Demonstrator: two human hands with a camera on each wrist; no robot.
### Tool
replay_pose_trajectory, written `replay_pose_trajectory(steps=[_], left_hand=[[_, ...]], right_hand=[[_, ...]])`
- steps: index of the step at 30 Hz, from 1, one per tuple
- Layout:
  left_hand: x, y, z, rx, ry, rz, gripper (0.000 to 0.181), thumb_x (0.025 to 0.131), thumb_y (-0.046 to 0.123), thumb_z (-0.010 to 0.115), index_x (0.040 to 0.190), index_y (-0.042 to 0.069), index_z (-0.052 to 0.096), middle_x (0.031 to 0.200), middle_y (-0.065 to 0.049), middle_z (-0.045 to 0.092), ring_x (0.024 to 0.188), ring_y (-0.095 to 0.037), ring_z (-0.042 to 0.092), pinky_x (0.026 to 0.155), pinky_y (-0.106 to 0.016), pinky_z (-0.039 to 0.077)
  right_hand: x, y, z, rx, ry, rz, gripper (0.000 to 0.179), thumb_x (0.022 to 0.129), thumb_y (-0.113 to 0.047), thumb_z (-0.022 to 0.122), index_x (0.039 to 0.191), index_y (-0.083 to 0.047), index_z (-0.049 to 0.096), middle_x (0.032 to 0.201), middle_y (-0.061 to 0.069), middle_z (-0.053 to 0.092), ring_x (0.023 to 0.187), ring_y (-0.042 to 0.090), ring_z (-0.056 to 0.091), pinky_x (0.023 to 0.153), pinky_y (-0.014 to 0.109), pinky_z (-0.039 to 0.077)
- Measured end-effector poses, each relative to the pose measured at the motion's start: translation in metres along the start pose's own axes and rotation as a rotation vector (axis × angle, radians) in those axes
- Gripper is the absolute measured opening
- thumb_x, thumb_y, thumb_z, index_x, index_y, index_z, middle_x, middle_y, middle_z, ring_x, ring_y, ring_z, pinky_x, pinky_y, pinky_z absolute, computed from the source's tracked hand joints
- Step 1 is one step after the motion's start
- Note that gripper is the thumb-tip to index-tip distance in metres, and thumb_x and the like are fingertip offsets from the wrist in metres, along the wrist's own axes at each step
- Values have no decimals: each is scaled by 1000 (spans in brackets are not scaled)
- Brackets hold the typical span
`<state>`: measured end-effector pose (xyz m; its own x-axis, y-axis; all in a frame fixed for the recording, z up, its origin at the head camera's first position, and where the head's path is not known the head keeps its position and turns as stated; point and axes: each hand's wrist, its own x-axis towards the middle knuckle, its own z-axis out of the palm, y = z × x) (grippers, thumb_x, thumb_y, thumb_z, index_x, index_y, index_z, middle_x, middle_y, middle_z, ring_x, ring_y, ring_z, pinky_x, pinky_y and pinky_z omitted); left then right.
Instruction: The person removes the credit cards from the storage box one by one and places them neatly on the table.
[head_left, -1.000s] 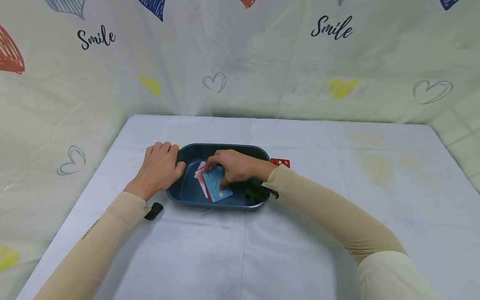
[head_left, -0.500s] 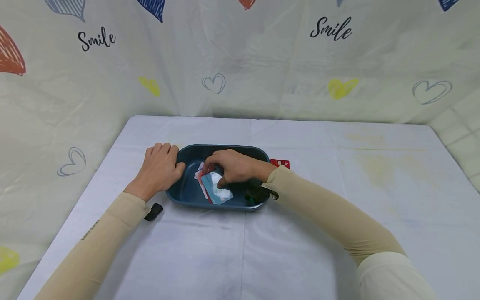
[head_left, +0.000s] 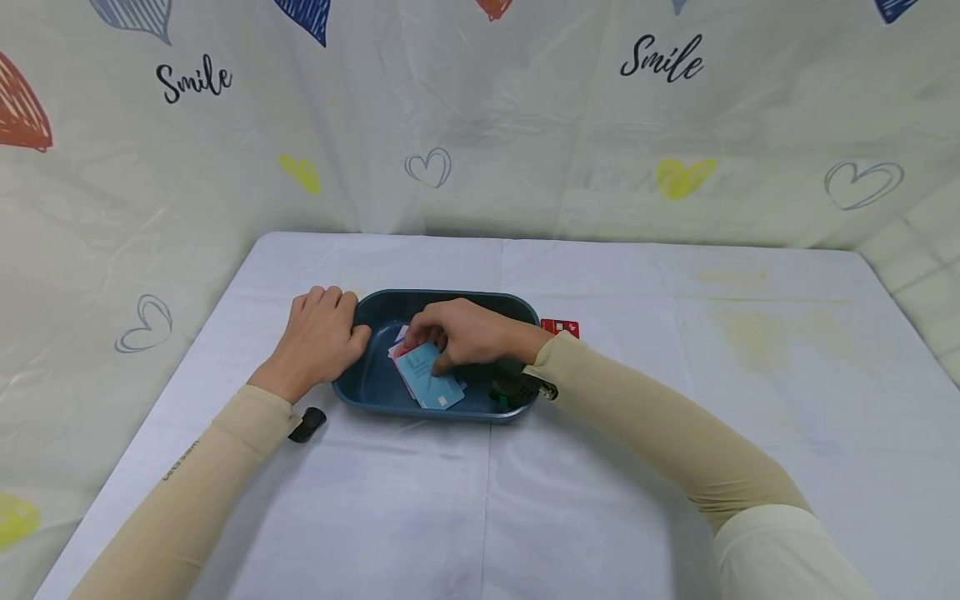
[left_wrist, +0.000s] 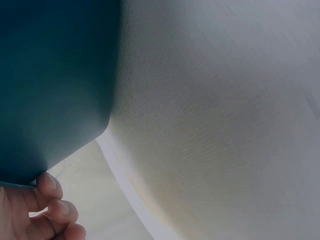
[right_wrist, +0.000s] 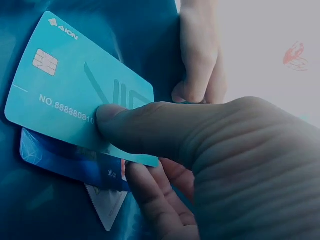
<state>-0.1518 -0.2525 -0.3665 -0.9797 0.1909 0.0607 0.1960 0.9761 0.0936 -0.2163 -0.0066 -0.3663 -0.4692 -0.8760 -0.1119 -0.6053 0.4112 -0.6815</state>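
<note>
A dark blue tray [head_left: 371, 385] with rounded corners stands on the table. My left hand [head_left: 321, 337] grips the tray's left end, fingers over the rim; the left wrist view shows its curled fingertips against the outer wall. Inside the tray, my right hand [head_left: 472, 333] pinches a light blue plastic card [head_left: 427, 383], thumb on top and fingers underneath. That card [right_wrist: 65, 75] bears a chip, the letters AION and a number. A darker blue card [right_wrist: 70, 162] and a pale card [right_wrist: 111, 207] lie below it, partly covered. Beyond them, pinkish card edges [head_left: 399, 351] show.
Just outside the tray's right end lies a red card [head_left: 566, 327], partly hidden by my right wrist. A white cloth covers the table [head_left: 675, 333]. Behind it hangs a pale curtain [head_left: 525, 108] printed with hearts and "Smile".
The light blue card has shifted slightly left and changed tilt, covering more of the red and pink cards beneath. My left hand keeps its place on the tray.
</note>
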Motion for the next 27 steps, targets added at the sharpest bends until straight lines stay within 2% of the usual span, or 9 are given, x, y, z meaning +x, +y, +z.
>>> replay_pose_trajectory(steps=[7, 13, 19, 27], left_hand=[[0, 0, 0, 3, -3, -1, 26, 99, 25, 44, 97, 0, 53, 92, -15, 51, 93, -34, 42, 96, -55, 36], [-1, -1, 1, -1, -5, 0, 26, 99, 25, 43, 97, 1, 54, 92, -14, 51, 93, -34, 43, 97, -55, 36], [0, -1, 1, -7, 7, 8, 25, 98, 24, 43, 94, 1, 53, 91, -14, 50, 92, -33, 42, 94, -54, 36], [0, -1, 1, -8, 10, 9, 26, 99, 25, 42, 96, 1, 53, 92, -15, 51, 94, -34, 43, 96, -55, 36]], right_hand=[[-1, 1, -1, 75, 6, 27, 43, 84, -12, 83, 126, -11, 69, 119, 4, 70, 93, 15, 64, 87, 24, 54], [-1, 2, 0, 184, -5, 48, 49, 85, -12, 82, 130, -10, 64, 119, 7, 66, 92, 15, 67, 89, 25, 56], [0, 1, -1, 188, 7, 82, 45, 84, -15, 84, 126, -11, 67, 110, 5, 69, 94, 14, 66, 90, 23, 56], [0, 3, -2, 175, -1, 46, 37, 86, -17, 82, 122, -15, 71, 100, 3, 69, 86, 12, 67, 82, 23, 57]])
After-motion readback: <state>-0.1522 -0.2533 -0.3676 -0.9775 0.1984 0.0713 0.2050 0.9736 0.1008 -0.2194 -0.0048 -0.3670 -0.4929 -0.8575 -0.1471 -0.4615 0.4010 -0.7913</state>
